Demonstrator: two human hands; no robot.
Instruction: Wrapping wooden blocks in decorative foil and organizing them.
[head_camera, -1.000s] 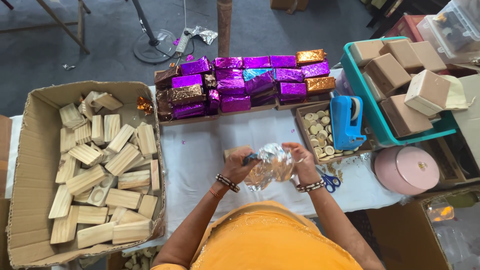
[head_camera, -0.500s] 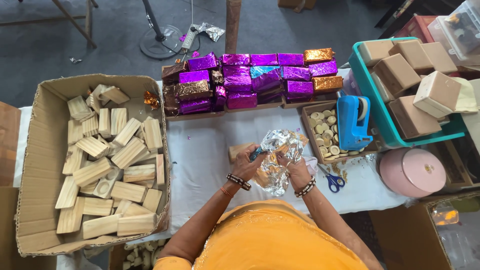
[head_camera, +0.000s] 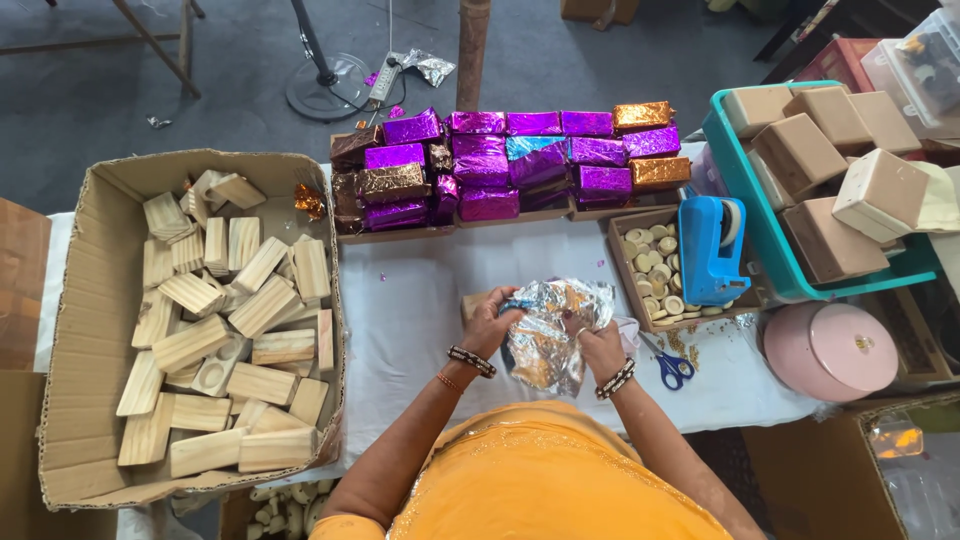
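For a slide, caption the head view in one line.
Both hands, left hand and right hand, crumple silver foil over the white table, between a box of wooden blocks and foil-wrapped blocks.

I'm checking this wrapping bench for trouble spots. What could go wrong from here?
The crinkled silver foil, gripped by the left hand and right hand, might tear. The blue-handled scissors lie right beside the right wrist and could get knocked or nick it.

A cardboard box (head_camera: 60, 330) of wooden blocks (head_camera: 225, 310) sits beside purple-wrapped packages (head_camera: 500, 165).
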